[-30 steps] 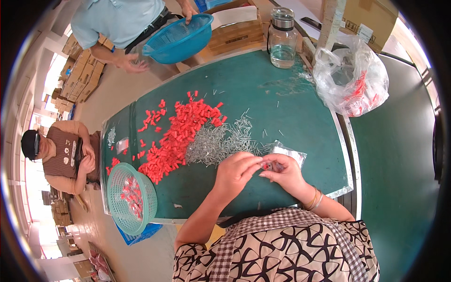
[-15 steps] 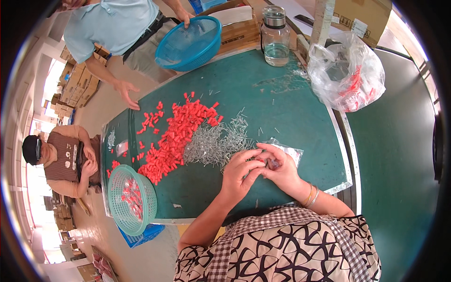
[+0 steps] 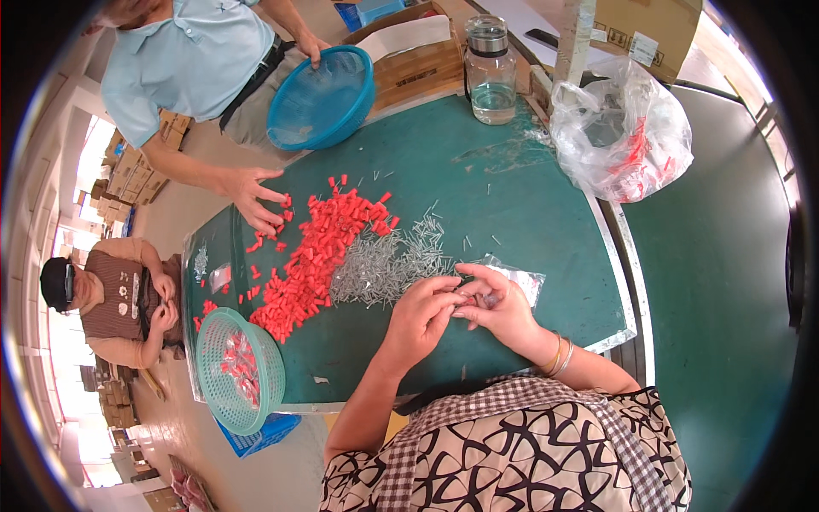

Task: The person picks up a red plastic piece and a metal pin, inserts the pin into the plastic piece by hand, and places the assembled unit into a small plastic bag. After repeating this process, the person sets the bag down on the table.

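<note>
Both hands meet just above the near edge of the green tabletop [image 3: 512,196], fingertips pressed together around something small between them; what exactly is pinched is too small to tell. The left hand [image 3: 420,317] curls in from the left with its fingers bent toward the right hand [image 3: 499,309], which cups slightly and wears thin bangles at the wrist. Compared with half a second ago the two hands sit in nearly the same spot and stay joined, the fingers only a little rearranged. Just beyond the fingertips, touching distance away, lies the pile of thin metal pins [image 3: 384,264], and right behind the right hand a small clear plastic bag [image 3: 519,277] lies flat. Further left of the pins spreads the heap of red plastic pieces [image 3: 316,256]. What has changed most is across the tabletop: another person in a light blue shirt has brought a hand [image 3: 254,194] down onto the far end of the red heap, where earlier it hovered at the table's edge. That person's blue basin [image 3: 322,98] has shifted slightly. A green mesh basket [image 3: 241,369] holding some red pieces sits well left of the left hand.
</note>
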Available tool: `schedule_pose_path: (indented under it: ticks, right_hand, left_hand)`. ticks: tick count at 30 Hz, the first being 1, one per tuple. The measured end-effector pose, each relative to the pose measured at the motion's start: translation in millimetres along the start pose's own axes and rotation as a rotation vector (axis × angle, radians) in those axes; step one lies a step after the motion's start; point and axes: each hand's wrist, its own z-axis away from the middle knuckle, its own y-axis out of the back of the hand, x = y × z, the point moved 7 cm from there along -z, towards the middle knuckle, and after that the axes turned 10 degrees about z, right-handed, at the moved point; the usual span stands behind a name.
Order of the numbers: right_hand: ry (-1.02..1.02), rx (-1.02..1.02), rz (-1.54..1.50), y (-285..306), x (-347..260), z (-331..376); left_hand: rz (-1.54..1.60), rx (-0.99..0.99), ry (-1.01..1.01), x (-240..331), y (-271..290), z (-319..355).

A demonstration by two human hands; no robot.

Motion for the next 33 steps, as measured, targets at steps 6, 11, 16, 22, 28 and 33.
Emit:
schedule_pose_path:
  ticks: [6, 11, 16, 22, 28, 33]
  right_hand:
    - [-0.162, -0.033, -0.128, -12.7, 16.8, 1.4]
    - [-0.109, 0.003, -0.027, -5.5, 8.6, 1.6]
    - [-0.031, 0.007, 0.123, 3.6, 4.9, 5.9]
    - [-0.001, -0.044, 0.266, -0.3, -0.8, 7.8]
    - [0.049, -0.019, 0.239, 2.8, 0.7, 6.5]
    - [0.003, 0.034, 0.212, 4.2, 3.5, 7.4]
  left_hand:
    - [-0.167, -0.018, 0.052, 0.0, -6.4, 9.1]
    - [-0.142, 0.072, 0.15, -7.4, 3.3, 16.1]
    - [-0.139, -0.022, 0.054, 2.2, 6.7, 10.0]
    - [-0.017, -0.085, 0.048, 4.7, 5.0, 11.6]
    - [0.303, 0.125, 0.352, -14.0, 8.5, 21.5]
    - [0.189, 0.114, 0.347, -18.0, 4.7, 23.8]
